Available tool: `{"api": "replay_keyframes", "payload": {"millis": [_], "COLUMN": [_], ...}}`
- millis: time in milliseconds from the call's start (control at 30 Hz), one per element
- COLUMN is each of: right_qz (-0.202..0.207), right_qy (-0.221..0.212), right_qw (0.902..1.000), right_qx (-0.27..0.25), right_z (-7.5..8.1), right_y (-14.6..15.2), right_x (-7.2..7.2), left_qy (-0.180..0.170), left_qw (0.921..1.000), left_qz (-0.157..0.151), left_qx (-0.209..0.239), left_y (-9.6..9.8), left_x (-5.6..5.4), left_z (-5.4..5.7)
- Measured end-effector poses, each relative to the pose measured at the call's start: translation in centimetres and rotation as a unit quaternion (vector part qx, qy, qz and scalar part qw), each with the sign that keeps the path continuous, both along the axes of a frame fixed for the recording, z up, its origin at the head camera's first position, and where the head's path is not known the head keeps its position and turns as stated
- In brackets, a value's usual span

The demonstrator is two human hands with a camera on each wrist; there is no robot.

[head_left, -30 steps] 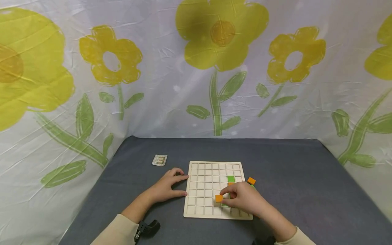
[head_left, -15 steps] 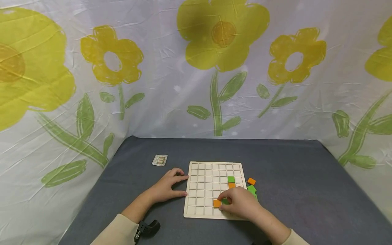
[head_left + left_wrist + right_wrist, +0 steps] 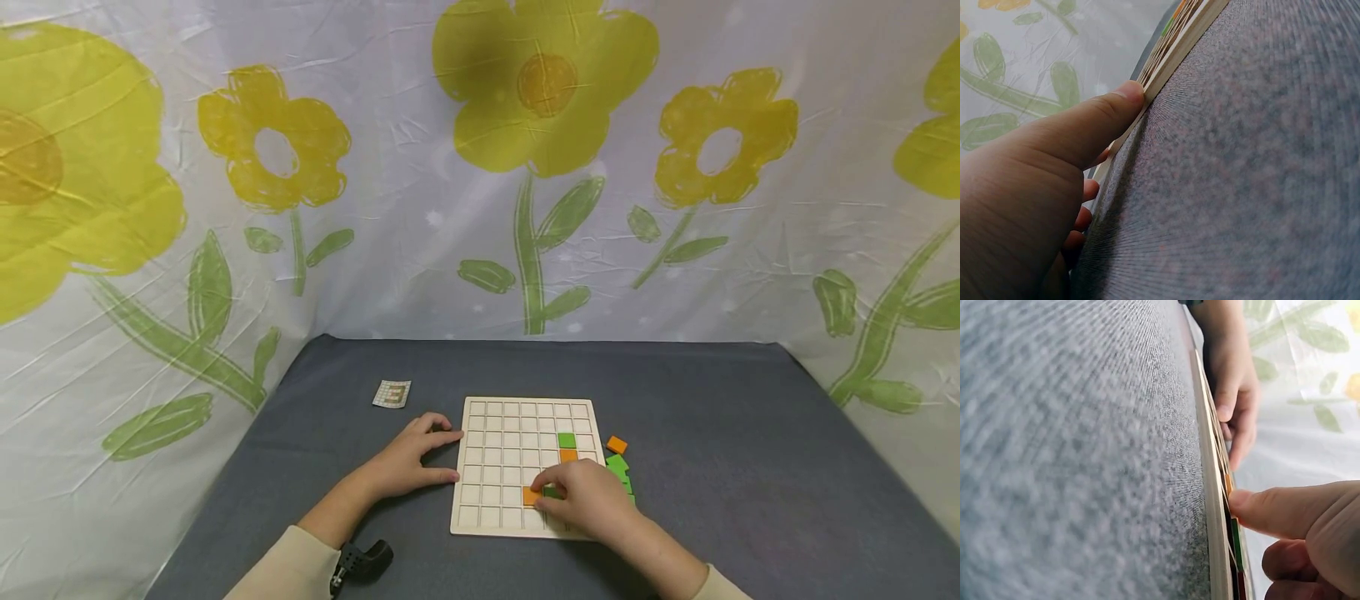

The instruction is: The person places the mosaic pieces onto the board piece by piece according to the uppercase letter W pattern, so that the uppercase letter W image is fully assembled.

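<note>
A pale wooden grid board [image 3: 492, 454] lies on the dark cloth. My left hand [image 3: 408, 457] rests at its left edge, thumb and index finger spread apart; in the left wrist view the thumb [image 3: 1107, 115] touches the board's side. Over the lower right cells, my right hand [image 3: 596, 497] pinches an orange square tile [image 3: 528, 497] with thumb and index finger, the tile low in the grid. The right wrist view has the thumb [image 3: 1266, 509] right on this tile. Beside it a green tile [image 3: 552, 492] is partly covered by the fingers. Further up are a green tile [image 3: 566, 440] and an orange tile [image 3: 568, 455].
Right of the board lie a loose orange tile [image 3: 617, 444] and several green tiles [image 3: 617, 465], partly hidden by the right hand. A small card with a printed grid pattern [image 3: 392, 394] lies beyond the left hand. A flowered curtain [image 3: 405, 208] surrounds the table.
My right hand has brought the orange tile down and slightly left into the grid, then nearly stopped there. My left hand has stayed at the board's edge.
</note>
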State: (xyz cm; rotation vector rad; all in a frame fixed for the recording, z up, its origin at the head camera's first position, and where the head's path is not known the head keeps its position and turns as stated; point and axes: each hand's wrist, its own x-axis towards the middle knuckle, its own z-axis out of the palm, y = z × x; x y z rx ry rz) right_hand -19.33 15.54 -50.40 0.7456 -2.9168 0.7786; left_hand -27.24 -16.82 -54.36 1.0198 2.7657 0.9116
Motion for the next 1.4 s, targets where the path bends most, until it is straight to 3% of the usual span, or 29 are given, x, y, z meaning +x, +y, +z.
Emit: {"api": "replay_keyframes", "payload": {"millis": [333,667,1400], "right_qz": [-0.005,-0.02,-0.054], "right_qy": [-0.046,-0.128,-0.136], "right_qw": [0.997,0.9825,0.9798], "right_qx": [-0.062,-0.134,-0.137], "right_z": [0.7,1.6,0.9], "right_y": [1.4,3.5,9.0], "right_x": [-0.5,-1.9,-4.7], "left_qy": [0.002,0.002,0.001], "left_qw": [1.0,1.0,1.0], "left_qz": [0.002,-0.001,0.001], "left_qx": [-0.001,-0.002,-0.004], "left_y": [0.2,0.1,-0.1], "left_x": [0.1,0.0,0.0], "left_z": [-0.2,-0.1,0.0]}}
